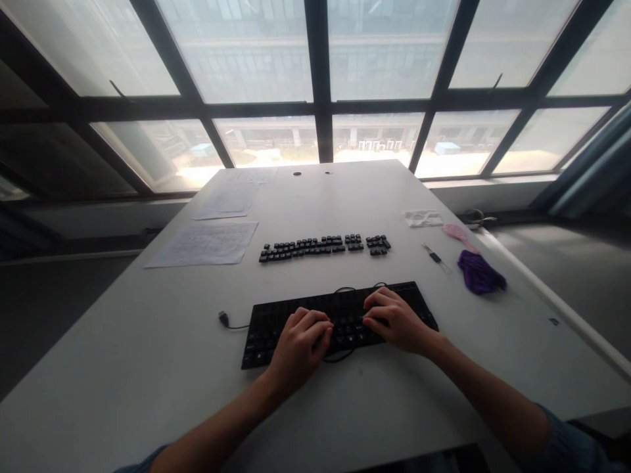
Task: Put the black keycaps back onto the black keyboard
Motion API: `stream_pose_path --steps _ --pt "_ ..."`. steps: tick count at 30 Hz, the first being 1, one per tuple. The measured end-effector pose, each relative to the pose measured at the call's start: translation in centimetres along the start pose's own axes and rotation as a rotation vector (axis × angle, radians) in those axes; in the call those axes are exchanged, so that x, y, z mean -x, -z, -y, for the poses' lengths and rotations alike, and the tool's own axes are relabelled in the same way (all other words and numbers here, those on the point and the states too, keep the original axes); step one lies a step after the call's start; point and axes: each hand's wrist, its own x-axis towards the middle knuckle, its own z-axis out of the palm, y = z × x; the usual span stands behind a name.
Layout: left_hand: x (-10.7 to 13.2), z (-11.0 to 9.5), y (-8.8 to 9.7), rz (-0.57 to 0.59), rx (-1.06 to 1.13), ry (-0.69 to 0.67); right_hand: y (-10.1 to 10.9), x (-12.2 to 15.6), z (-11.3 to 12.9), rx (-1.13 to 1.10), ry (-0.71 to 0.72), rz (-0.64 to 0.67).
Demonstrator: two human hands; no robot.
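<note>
A black keyboard point(266, 328) lies slightly turned on the white table, its lower rows carrying keycaps while the upper part looks bare and dark. Over its lower middle rests my left hand point(305, 335), fingers curled and pressed together, tips at the keys. My right hand point(394, 320) is closed in a pinch just to the right, thumb and forefinger low over the keys. Whatever either pinch holds is too small or hidden to make out. Beyond the keyboard, loose black keycaps point(305, 250) stand in rows, grouped roughly like a keyboard layout.
Left of the keyboard lies its USB plug point(223, 319). Papers point(204, 244) cover the table's left side. At right are a small wire tool with a black grip point(434, 257), a purple cloth point(479, 272), a pink item point(459, 235) and a white cloth point(422, 219). Windows stand behind.
</note>
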Motion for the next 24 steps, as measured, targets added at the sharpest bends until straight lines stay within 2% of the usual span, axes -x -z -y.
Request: stream_pose_path --steps 3,5,7,10,12,14,18,24 --pt "-1.9 0.0 1.2 0.022 0.015 0.014 1.3 -0.4 -1.5 -0.015 -0.076 -0.109" --pt "-4.5 0.2 1.6 0.040 0.017 0.021 2.7 -1.2 -3.7 0.040 -0.154 -0.181" --pt "-8.1 0.5 1.2 0.055 0.007 0.012 4.2 -2.5 -6.5 0.135 -0.216 -0.242" --pt "-14.3 1.0 -1.5 0.055 -0.044 0.011 5.7 -5.1 -10.7 0.283 -0.286 -0.200" --pt "-18.0 1.2 -4.0 0.104 -0.106 0.019 5.8 -6.7 -12.8 0.336 -0.280 -0.138" --pt "-20.6 1.5 -6.4 0.159 -0.161 0.040 5.5 -7.9 -14.2 0.354 -0.262 -0.095" --pt "-23.0 2.0 -9.8 0.212 -0.210 0.042 4.4 -9.1 -15.0 0.378 -0.212 -0.016" --pt "-23.5 2.3 -11.7 0.239 -0.254 0.057 4.1 -9.6 -15.3 0.387 -0.157 0.053"
